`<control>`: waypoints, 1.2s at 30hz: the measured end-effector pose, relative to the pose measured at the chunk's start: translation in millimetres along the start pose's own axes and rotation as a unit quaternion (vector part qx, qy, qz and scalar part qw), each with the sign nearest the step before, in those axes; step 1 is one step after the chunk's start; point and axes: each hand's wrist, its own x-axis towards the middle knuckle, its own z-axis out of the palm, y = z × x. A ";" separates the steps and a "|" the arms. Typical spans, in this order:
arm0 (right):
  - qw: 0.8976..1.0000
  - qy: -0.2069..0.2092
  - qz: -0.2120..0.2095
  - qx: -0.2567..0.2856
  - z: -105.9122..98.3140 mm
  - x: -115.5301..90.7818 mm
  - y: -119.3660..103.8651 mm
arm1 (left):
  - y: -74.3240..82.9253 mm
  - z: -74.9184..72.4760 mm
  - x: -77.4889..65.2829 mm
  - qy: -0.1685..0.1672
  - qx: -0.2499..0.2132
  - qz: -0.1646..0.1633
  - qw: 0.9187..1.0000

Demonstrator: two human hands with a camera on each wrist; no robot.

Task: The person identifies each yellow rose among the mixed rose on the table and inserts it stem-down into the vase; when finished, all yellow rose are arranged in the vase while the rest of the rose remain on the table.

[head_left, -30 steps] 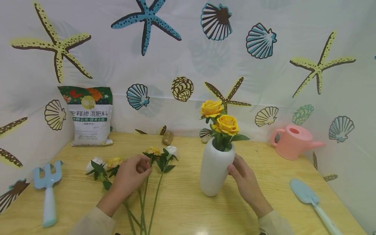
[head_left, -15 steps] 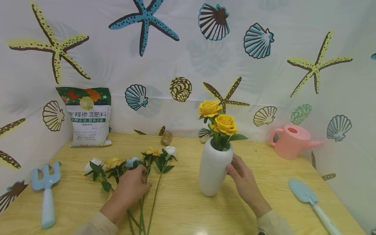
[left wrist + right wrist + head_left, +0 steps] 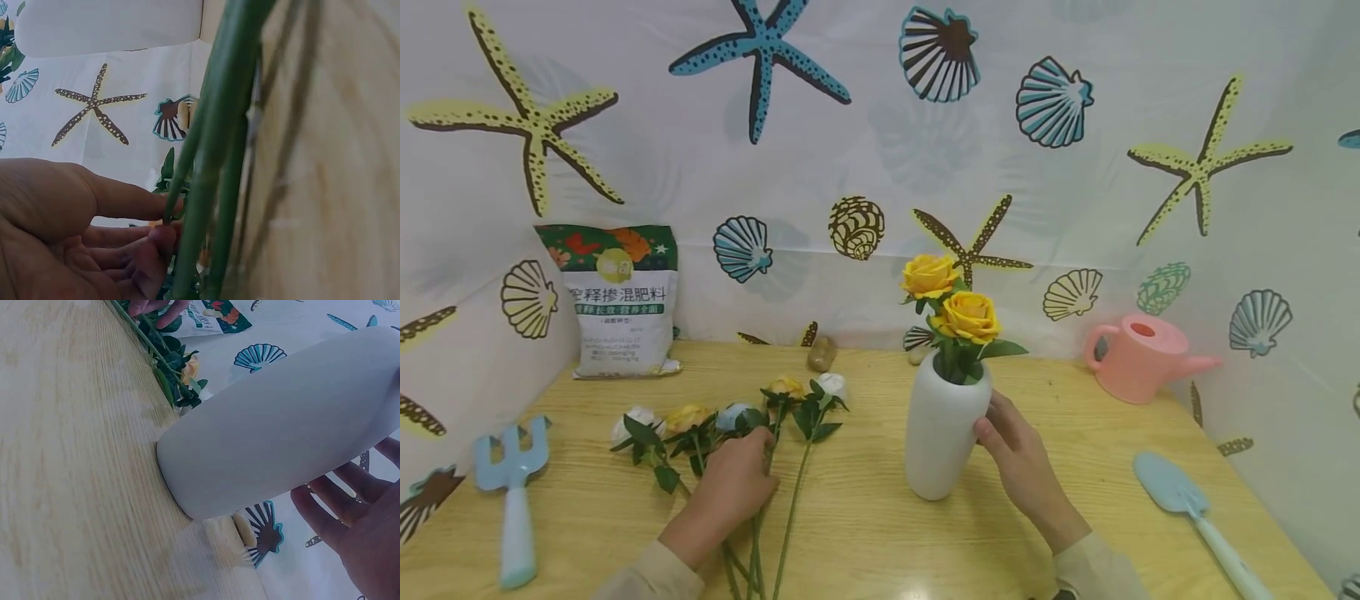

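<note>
From the head camera, I had my right hand (image 3: 1017, 454) laid against the right flank of the white vase (image 3: 943, 429), fingers fairly straight and touching rather than wrapping it, I judge to keep the tall, narrow thing from tipping. The vase stood upright on the wooden table (image 3: 880, 533), and two yellow roses (image 3: 953, 302) rose from its mouth. Left of the vase lay the loose cut flowers (image 3: 730, 421), heads pointing away from me and stems towards me, so a stem could be taken from my end; I counted five heads, two white, two yellow and one pale blue. My left hand (image 3: 733, 487) was down on those stems, fingers curled over them. Farther left of the vase lay one blue hand fork (image 3: 511, 492) and one fertiliser bag (image 3: 619, 298) stood against the backdrop; right of the vase were one pink watering can (image 3: 1138, 357) and one blue trowel (image 3: 1195, 512). In the left wrist view, my thumb and fingers (image 3: 147, 206) pinched one green stem (image 3: 206, 175) out of about three lying along the table. In the right wrist view, the vase (image 3: 275, 419) rested on its base, and my right-hand fingers (image 3: 337, 512) lay spread beside it, only lightly touching.
</note>
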 end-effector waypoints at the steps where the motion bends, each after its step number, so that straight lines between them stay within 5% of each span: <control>1: 1.000 0.000 0.001 0.000 -0.1 0.0 -0.1 | 0.3 -0.5 0.1 0.000 -0.005 -0.001 1.000; 8: 1.000 -0.002 -0.001 0.002 -0.3 0.2 0.7 | 6.4 -8.0 -0.9 0.000 -0.033 -0.005 0.999; 15: 1.000 -0.005 -0.022 -0.002 -0.7 -0.4 4.8 | 21.0 -23.6 -1.6 0.036 -0.074 0.007 0.997; 24: 1.000 -0.004 -0.024 0.003 -0.8 -0.1 5.1 | 52.6 -41.3 1.1 0.095 -0.207 0.010 0.974; 26: 1.000 -0.004 -0.028 0.010 -0.5 -0.4 4.8 | 60.3 -40.5 3.1 0.115 -0.256 0.017 0.960; 29: 1.000 -0.005 -0.029 0.011 -0.5 -0.9 5.3 | 72.5 -38.4 7.3 0.160 -0.343 0.035 0.925; 36: 1.000 -0.001 -0.023 -0.005 -1.8 -0.4 5.4 | 99.7 -37.5 22.6 0.289 -0.497 0.133 0.807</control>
